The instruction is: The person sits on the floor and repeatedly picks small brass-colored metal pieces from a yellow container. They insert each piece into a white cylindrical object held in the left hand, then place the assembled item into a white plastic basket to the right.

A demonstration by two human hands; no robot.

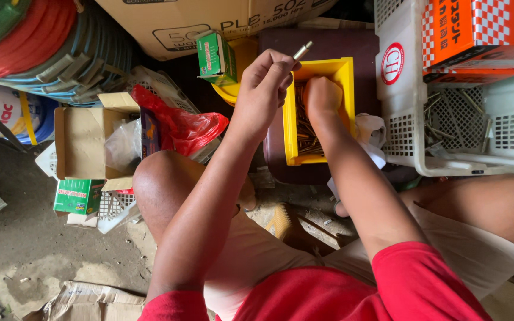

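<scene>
My left hand (266,77) pinches a small metal bolt (303,50) between its fingertips, just above the upper left corner of the yellow bin (346,89). My right hand (322,95) is curled down inside that bin, among the loose metal fasteners (306,134); whether it grips any, I cannot tell. A white plastic crate (447,137) sits just right of the bin.

You work in a tight pocket at upper centre of the frame. The yellow bin (345,89) is open on top, but your right hand (321,98) fills its upper part. A white basket (400,131) walls the right side; a green box (215,56) and a cardboard carton (209,18) crowd the top. A red plastic bag (179,128) and an open cardboard box (81,142) block the left. Bare floor (25,238) lies free at lower left.
</scene>
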